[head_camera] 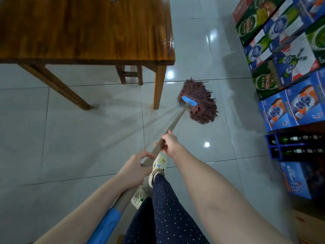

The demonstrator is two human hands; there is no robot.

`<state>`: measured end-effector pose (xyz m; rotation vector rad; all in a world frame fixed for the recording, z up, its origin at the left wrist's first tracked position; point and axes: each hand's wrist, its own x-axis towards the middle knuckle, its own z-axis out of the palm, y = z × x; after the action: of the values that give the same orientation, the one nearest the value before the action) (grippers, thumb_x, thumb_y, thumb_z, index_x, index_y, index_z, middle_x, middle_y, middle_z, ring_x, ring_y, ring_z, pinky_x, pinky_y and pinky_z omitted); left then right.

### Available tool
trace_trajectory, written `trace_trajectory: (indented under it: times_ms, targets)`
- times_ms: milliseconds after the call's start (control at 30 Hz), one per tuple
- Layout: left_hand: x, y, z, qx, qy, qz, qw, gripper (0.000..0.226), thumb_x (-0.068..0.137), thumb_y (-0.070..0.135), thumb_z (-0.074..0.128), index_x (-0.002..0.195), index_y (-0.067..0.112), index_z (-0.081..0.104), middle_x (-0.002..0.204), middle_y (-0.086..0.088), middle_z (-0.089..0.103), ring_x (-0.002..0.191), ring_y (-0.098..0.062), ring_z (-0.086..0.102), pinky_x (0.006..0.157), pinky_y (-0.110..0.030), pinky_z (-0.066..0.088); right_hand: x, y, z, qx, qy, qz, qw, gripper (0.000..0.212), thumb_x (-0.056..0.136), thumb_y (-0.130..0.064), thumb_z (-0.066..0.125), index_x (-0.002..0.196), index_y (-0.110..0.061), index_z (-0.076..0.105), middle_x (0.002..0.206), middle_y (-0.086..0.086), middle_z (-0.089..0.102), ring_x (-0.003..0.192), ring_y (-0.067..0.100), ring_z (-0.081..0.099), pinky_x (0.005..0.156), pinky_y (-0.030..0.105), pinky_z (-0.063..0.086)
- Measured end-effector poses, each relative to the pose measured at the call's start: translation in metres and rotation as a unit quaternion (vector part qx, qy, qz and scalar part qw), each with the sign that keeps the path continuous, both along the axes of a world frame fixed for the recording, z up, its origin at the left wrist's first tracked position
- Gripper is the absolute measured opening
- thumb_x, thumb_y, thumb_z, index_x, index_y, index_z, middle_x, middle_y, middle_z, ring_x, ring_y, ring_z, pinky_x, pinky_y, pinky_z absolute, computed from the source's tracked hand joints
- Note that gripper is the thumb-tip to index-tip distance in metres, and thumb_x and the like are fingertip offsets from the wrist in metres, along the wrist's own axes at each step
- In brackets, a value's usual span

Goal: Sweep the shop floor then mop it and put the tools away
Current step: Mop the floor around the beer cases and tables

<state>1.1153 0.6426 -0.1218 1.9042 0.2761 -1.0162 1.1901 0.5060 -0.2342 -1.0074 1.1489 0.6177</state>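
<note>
Both hands (135,166) (169,142), fingers wrapped round mop handle (175,120)

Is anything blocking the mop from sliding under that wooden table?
Partly. The table leg stands just left of the mop head, and a stool sits beneath the table. Between those legs the tile floor looks open.

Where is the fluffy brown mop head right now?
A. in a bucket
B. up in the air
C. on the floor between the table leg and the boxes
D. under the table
C: the mop head lies on the tiled floor, right of the table leg, left of the stacked boxes.
</note>
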Motion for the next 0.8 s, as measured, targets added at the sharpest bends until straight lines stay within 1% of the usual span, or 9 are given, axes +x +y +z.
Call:
trace_trajectory:
  times_ms: [67, 167, 267, 300, 400, 467, 667, 767, 800]
  targets:
    - [-0.020, 0.013, 0.001, 0.003, 0.005, 0.014, 1.000, 0.035, 0.082, 0.005, 0.055, 0.107, 0.030, 0.055, 0.064, -0.001, 0.054, 0.034, -0.013, 0.045, 0.038, -0.020, 0.038, -0.017, 0.014, 0.001, 0.000, 0.005, 0.022, 1.000, 0.067, 0.097, 0.002, 0.035, 0.150, -0.037, 0.021, 0.122, 0.016, 0.043, 0.073, 0.029, 0.055, 0.066, 0.038, 0.052]
    - [-0.046, 0.029, -0.001, 0.013, 0.010, 0.025, 1.000, 0.040, 0.081, 0.002, 0.052, 0.110, 0.029, 0.054, 0.067, -0.004, 0.054, 0.033, -0.012, 0.046, 0.039, -0.022, 0.039, -0.038, 0.032, 0.002, 0.003, 0.005, 0.040, 0.999, 0.067, 0.097, 0.002, 0.035, 0.150, -0.036, 0.022, 0.110, 0.014, 0.045, 0.071, 0.027, 0.054, 0.075, 0.040, 0.053]
    - [-0.066, 0.037, -0.002, 0.023, 0.001, 0.038, 0.999, 0.041, 0.079, 0.001, 0.052, 0.109, 0.028, 0.057, 0.065, -0.002, 0.053, 0.034, -0.010, 0.044, 0.041, -0.022, 0.040, -0.056, 0.044, 0.005, 0.009, 0.010, 0.053, 0.998, 0.068, 0.097, 0.002, 0.034, 0.150, -0.037, 0.020, 0.095, 0.010, 0.047, 0.068, 0.025, 0.052, 0.062, 0.038, 0.052]
    - [-0.069, 0.038, -0.002, 0.022, 0.001, 0.041, 0.999, 0.041, 0.079, 0.000, 0.052, 0.109, 0.028, 0.057, 0.066, -0.002, 0.053, 0.034, -0.009, 0.044, 0.041, -0.022, 0.039, -0.059, 0.045, 0.004, 0.006, 0.010, 0.058, 0.998, 0.068, 0.097, 0.002, 0.034, 0.150, -0.037, 0.019, 0.095, 0.010, 0.047, 0.067, 0.024, 0.052, 0.059, 0.037, 0.051]
    - [-0.067, 0.028, -0.003, 0.020, 0.001, 0.046, 0.999, 0.038, 0.083, 0.002, 0.052, 0.109, 0.028, 0.061, 0.067, 0.001, 0.054, 0.032, -0.004, 0.043, 0.039, -0.017, 0.038, -0.055, 0.039, 0.004, -0.004, 0.016, 0.069, 0.998, 0.068, 0.097, 0.002, 0.034, 0.150, -0.037, 0.019, 0.120, 0.015, 0.048, 0.066, 0.024, 0.052, 0.057, 0.037, 0.050]
    - [-0.056, 0.014, -0.004, 0.021, -0.001, 0.043, 0.999, 0.036, 0.084, 0.003, 0.051, 0.108, 0.028, 0.064, 0.067, 0.003, 0.053, 0.032, -0.001, 0.044, 0.040, -0.014, 0.036, -0.046, 0.028, 0.000, -0.009, 0.017, 0.069, 0.997, 0.067, 0.097, 0.002, 0.035, 0.150, -0.036, 0.020, 0.128, 0.016, 0.046, 0.067, 0.025, 0.053, 0.055, 0.038, 0.048]
    - [-0.007, -0.026, -0.003, 0.047, 0.009, 0.033, 0.998, 0.034, 0.087, 0.006, 0.049, 0.105, 0.028, 0.066, 0.070, 0.000, 0.052, 0.032, -0.005, 0.042, 0.038, -0.018, 0.040, 0.001, -0.007, -0.007, -0.012, 0.016, 0.080, 0.997, 0.065, 0.098, 0.000, 0.031, 0.150, -0.036, 0.019, 0.104, 0.012, 0.050, 0.062, 0.025, 0.052, 0.056, 0.038, 0.048]
    - [0.036, -0.062, -0.009, 0.052, 0.004, 0.024, 0.998, 0.033, 0.088, 0.007, 0.049, 0.107, 0.027, 0.066, 0.075, 0.001, 0.051, 0.037, -0.010, 0.045, 0.037, -0.018, 0.040, 0.046, -0.043, -0.014, -0.009, 0.011, 0.077, 0.997, 0.065, 0.098, 0.001, 0.032, 0.150, -0.035, 0.021, 0.116, 0.013, 0.051, 0.065, 0.025, 0.051, 0.058, 0.038, 0.047]
    - [0.051, -0.077, -0.011, 0.052, 0.002, 0.023, 0.998, 0.033, 0.088, 0.007, 0.049, 0.107, 0.027, 0.066, 0.077, 0.001, 0.051, 0.039, -0.012, 0.046, 0.037, -0.019, 0.040, 0.062, -0.059, -0.015, -0.013, 0.010, 0.073, 0.997, 0.065, 0.097, 0.002, 0.032, 0.150, -0.035, 0.022, 0.111, 0.012, 0.051, 0.065, 0.024, 0.049, 0.058, 0.038, 0.047]
